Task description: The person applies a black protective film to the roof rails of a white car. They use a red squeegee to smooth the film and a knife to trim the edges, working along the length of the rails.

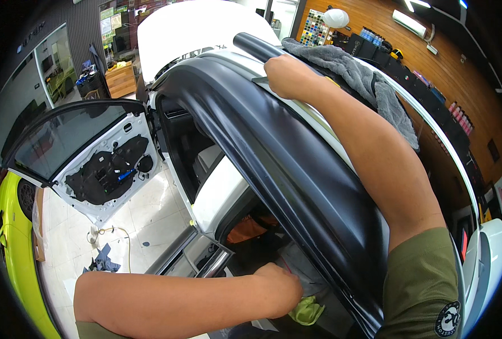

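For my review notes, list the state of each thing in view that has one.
Right hand: curled shut; any held item unclear
Left hand: curled, fingers mostly hidden
Black roof-side surface: satin sheen
Dark roll: rolled up
Grey towel: draped, rumpled
Green cloth: crumpled
White car door: open, inner workings exposed
Yellow cord: loose, curving on the floor
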